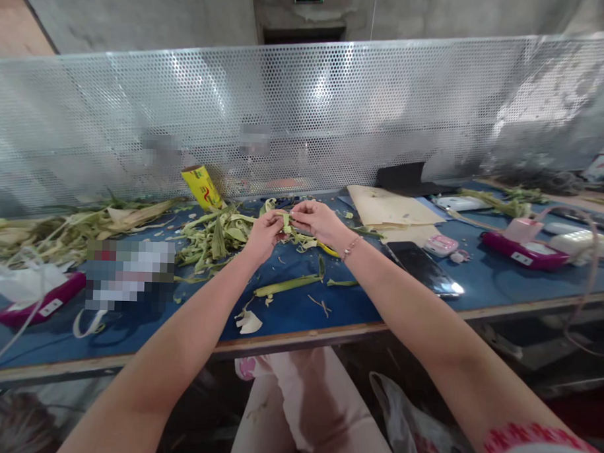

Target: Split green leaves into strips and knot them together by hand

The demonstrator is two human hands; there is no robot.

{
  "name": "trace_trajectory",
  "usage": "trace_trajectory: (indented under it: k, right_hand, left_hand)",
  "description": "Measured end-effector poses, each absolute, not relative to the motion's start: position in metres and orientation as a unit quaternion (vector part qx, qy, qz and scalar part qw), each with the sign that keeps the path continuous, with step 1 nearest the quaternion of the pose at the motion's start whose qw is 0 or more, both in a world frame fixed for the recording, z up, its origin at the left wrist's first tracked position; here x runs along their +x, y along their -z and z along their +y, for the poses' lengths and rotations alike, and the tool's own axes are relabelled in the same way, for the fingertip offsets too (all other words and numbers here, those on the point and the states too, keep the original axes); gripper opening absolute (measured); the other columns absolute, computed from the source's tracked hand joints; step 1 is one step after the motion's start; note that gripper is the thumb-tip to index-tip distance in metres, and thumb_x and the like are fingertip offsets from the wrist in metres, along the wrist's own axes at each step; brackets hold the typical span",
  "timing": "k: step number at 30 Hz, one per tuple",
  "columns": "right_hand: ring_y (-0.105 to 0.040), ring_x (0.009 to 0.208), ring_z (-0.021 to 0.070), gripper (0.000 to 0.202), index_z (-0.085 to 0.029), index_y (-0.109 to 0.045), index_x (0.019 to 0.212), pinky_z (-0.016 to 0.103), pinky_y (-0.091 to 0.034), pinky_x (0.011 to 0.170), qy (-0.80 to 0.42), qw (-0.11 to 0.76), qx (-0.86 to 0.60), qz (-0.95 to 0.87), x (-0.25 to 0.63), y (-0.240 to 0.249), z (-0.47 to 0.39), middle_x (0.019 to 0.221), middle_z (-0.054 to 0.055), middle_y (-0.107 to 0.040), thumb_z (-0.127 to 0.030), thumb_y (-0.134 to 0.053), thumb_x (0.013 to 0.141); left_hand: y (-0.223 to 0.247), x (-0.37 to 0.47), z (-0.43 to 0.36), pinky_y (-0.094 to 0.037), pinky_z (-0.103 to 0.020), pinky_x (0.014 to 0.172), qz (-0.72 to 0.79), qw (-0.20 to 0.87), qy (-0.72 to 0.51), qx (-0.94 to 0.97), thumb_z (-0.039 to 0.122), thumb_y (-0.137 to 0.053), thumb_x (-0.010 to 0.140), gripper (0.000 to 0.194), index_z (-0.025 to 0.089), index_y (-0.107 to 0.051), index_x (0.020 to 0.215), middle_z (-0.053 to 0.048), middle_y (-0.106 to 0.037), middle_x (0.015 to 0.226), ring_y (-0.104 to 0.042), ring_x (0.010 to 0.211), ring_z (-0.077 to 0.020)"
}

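Observation:
Over the middle of the blue table [289, 312], my left hand [266, 237] and my right hand [318, 222] meet with fingertips pinched. Between them is a small pale green leaf strip [285, 222], and both hands seem to grip it. A heap of curled green leaf strips [217, 237] lies just left of my left hand. Below my hands rests a longer green stalk piece [290, 285], with a torn white scrap [249, 322] near the table's front edge. Part of a yellow object [328, 248] shows under my right hand.
Dried leaves [84, 229] cover the far left. A yellow packet [203, 187] leans against the perforated metal screen [306, 108]. To the right are brown paper [394, 206], a black phone [424, 267] and a magenta tissue pack [524, 251]; another tissue pack [42, 303] sits left.

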State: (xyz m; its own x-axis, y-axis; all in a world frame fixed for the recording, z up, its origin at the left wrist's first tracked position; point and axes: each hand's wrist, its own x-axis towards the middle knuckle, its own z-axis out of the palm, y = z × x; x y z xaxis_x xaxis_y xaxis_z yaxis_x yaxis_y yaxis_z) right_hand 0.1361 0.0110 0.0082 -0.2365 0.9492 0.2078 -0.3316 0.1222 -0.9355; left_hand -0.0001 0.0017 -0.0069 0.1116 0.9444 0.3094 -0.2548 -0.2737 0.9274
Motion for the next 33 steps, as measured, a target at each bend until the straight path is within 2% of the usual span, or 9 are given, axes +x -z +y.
trace_trajectory:
  k: [4,8,13,16,24,28,33]
  right_hand:
    - [-0.057,0.061,0.004,0.01,-0.014,-0.055,0.062,0.02,-0.05,0.071,-0.564,0.56,-0.316,-0.519,0.131,-0.005,0.012,0.061,-0.004,-0.056,-0.008,-0.063,0.065]
    - [-0.056,0.058,0.0049,0.01,-0.014,-0.055,0.061,0.019,-0.05,0.064,-0.541,0.569,-0.329,-0.524,0.13,-0.003,0.016,0.058,-0.004,-0.056,-0.01,-0.064,0.063]
    - [-0.056,0.056,0.0049,0.011,-0.014,-0.056,0.059,0.021,-0.05,0.066,-0.526,0.585,-0.317,-0.529,0.134,-0.004,0.019,0.056,-0.004,-0.056,-0.01,-0.066,0.061]
    - [-0.057,0.059,0.0055,0.012,-0.014,-0.055,0.059,0.022,-0.051,0.069,-0.527,0.592,-0.306,-0.527,0.136,-0.005,0.021,0.058,-0.004,-0.057,-0.012,-0.067,0.06]
    - [-0.055,0.055,0.005,0.007,-0.014,-0.058,0.062,0.02,-0.049,0.061,-0.477,0.603,-0.304,-0.563,0.139,-0.005,0.026,0.058,-0.004,-0.056,-0.015,-0.064,0.061]
    - [-0.054,0.056,0.006,0.008,-0.015,-0.059,0.063,0.02,-0.048,0.059,-0.449,0.603,-0.311,-0.581,0.138,-0.006,0.024,0.059,-0.003,-0.057,-0.02,-0.064,0.06]
    - [-0.051,0.053,0.0045,0.008,-0.014,-0.058,0.063,0.018,-0.047,0.055,-0.47,0.6,-0.315,-0.565,0.135,-0.009,0.019,0.057,-0.004,-0.055,-0.018,-0.064,0.059]
  left_hand:
    - [0.008,0.006,0.002,-0.041,-0.016,0.044,0.334,0.501,-0.613,0.512,0.013,-0.061,0.061,0.012,0.017,-0.059,0.073,0.005,-0.052,0.057,-0.046,0.046,-0.004]
    - [0.005,0.01,0.001,-0.047,-0.018,0.054,0.333,0.528,-0.624,0.47,0.009,-0.057,0.062,0.006,0.014,-0.057,0.064,0.003,-0.055,0.058,-0.051,0.05,-0.0043]
    - [-0.004,0.005,-0.002,-0.053,-0.024,0.072,0.329,0.567,-0.608,0.448,0.001,-0.045,0.061,0.02,0.014,-0.06,0.062,-0.002,-0.062,0.065,-0.06,0.061,-0.0075]
    - [-0.008,0.004,-0.005,-0.053,-0.025,0.077,0.31,0.574,-0.587,0.479,0.0,-0.047,0.06,0.021,0.013,-0.062,0.064,-0.003,-0.065,0.069,-0.062,0.066,-0.0091]
    - [-0.005,0.006,-0.005,-0.052,-0.023,0.076,0.293,0.562,-0.604,0.483,0.008,-0.069,0.057,0.013,0.014,-0.064,0.067,-0.001,-0.066,0.068,-0.062,0.063,-0.0074]
    - [-0.002,0.006,-0.002,-0.051,-0.024,0.074,0.289,0.54,-0.613,0.499,0.014,-0.074,0.053,0.02,0.015,-0.064,0.069,0.0,-0.066,0.068,-0.061,0.063,-0.0072]
    - [0.001,0.007,-0.001,-0.05,-0.024,0.071,0.287,0.491,-0.626,0.533,0.019,-0.075,0.052,0.025,0.016,-0.064,0.074,0.002,-0.064,0.066,-0.06,0.062,-0.0075]
